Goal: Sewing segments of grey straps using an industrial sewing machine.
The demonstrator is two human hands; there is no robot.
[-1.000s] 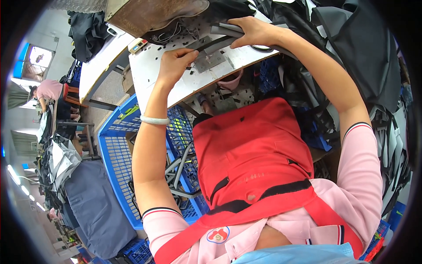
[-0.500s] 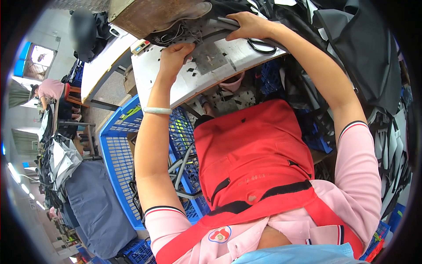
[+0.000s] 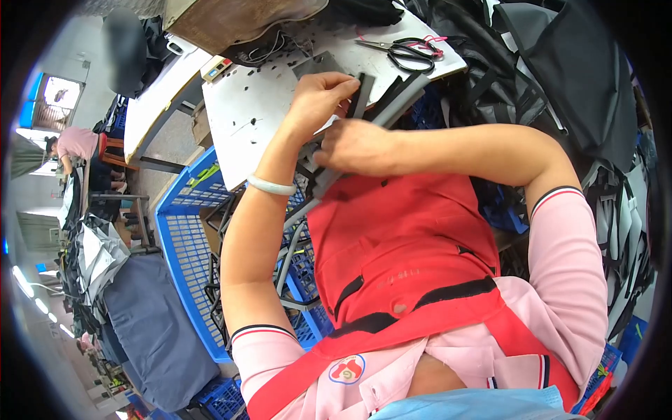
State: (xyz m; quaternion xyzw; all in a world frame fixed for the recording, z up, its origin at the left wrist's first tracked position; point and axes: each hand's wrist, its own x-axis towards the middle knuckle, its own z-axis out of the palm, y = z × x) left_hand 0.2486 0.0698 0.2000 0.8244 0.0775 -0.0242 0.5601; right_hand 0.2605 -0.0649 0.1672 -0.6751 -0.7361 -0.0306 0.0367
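Note:
My left hand (image 3: 316, 105) is above the table's front edge, its thumb and fingers pinched on a short upright end of a dark grey strip (image 3: 361, 96). Below and to its right, my right hand (image 3: 357, 148) is curled round the same bundle of strips, knuckles up and slightly blurred. A longer grey strip (image 3: 407, 96) runs out past the right hand toward the upper right, with black edging along it. Other dark ends hang below the fist in front of my red apron (image 3: 413, 238). Between the two hands the strips are partly hidden.
Black-handled scissors (image 3: 413, 54) with a pink cord lie on the white table (image 3: 238, 133), among small dark scraps. A rusty metal box (image 3: 231, 24) stands behind. Left of my lap is a blue crate (image 3: 187, 245) with grey strips. Dark sheet material (image 3: 574, 77) hangs at right.
Both hands have come off the tabletop toward my body, bringing the strips along; the right hand crossed inward to the left. The scissors are now uncovered.

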